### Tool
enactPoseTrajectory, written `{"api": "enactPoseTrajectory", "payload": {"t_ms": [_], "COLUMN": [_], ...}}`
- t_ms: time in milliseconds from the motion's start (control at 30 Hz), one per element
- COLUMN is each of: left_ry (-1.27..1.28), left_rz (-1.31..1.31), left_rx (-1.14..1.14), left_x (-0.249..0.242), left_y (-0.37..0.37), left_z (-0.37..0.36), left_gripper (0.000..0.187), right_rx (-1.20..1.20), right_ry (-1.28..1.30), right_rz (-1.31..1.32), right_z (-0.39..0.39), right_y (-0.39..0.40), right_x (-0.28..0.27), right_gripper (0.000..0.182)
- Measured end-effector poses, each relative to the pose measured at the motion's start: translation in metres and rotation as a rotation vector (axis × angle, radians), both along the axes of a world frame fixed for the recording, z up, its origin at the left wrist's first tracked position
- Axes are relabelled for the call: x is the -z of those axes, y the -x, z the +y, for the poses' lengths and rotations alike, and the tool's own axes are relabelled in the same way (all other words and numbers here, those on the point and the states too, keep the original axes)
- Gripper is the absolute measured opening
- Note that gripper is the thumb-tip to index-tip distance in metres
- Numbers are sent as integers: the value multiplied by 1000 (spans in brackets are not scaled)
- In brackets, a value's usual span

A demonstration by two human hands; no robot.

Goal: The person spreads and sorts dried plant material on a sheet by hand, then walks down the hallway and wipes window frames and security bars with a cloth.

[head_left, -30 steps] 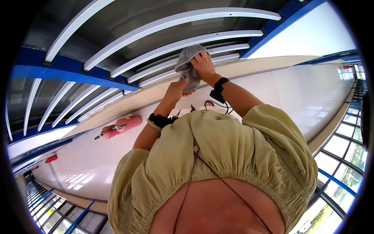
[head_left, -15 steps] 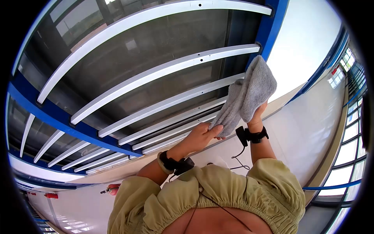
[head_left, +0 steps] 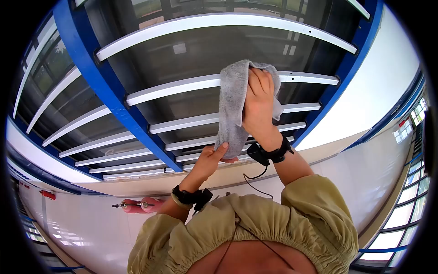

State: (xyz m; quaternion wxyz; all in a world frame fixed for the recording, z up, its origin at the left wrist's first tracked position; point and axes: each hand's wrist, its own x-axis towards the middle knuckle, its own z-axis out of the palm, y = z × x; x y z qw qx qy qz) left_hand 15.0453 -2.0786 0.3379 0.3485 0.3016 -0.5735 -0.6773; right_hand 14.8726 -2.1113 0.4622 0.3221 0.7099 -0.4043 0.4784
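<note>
a: big blue frame (head_left: 114,102), white slats (head_left: 182,86) across dark glass.

b: grey cloth (head_left: 233,107) draped over the second slat from the top, long axis running up and down, loose end pointing down.

a: right hand (head_left: 259,100) flat over the cloth's upper part, fingers spread narrow, pressing it to the slat. left hand (head_left: 211,160) pinching the bottom hem.

b: half a second back, cloth bunched by the right post, held higher right; now moved left and hanging straight.
</note>
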Motion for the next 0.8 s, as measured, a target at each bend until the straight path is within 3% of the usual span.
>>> {"api": "enactPoseTrajectory", "payload": {"t_ms": [233, 400, 467, 567, 700, 733, 800], "left_ry": [-49, -27, 35, 175, 190, 245, 359], "left_rz": [130, 161, 48, 87, 127, 125, 124], "left_rx": [-299, -398, -338, -226, 93, 198, 405], "left_x": [-2, -1, -6, -37, -83, -96, -120], "left_y": [-67, -72, -69, -39, 23, 44, 88], "left_z": [14, 10, 7, 13, 11, 12, 12], "left_gripper": [44, 48, 46, 45, 45, 46, 46], "right_rx": [-278, -455, -540, -527, -81, -128, -36], "right_ry": [25, 19, 2, 149, 485, 538, 566], "right_rz": [115, 94, -12, -290, -360, -525, -594], "right_z": [-30, -36, -31, -21, 7, -2, -17], "right_y": [-132, -141, -121, -57, 51, 75, 128], "right_x": [-7, -6, -6, -16, -35, -32, -42], "right_gripper": [30, 24, 25, 25, 44, 50, 54]}}
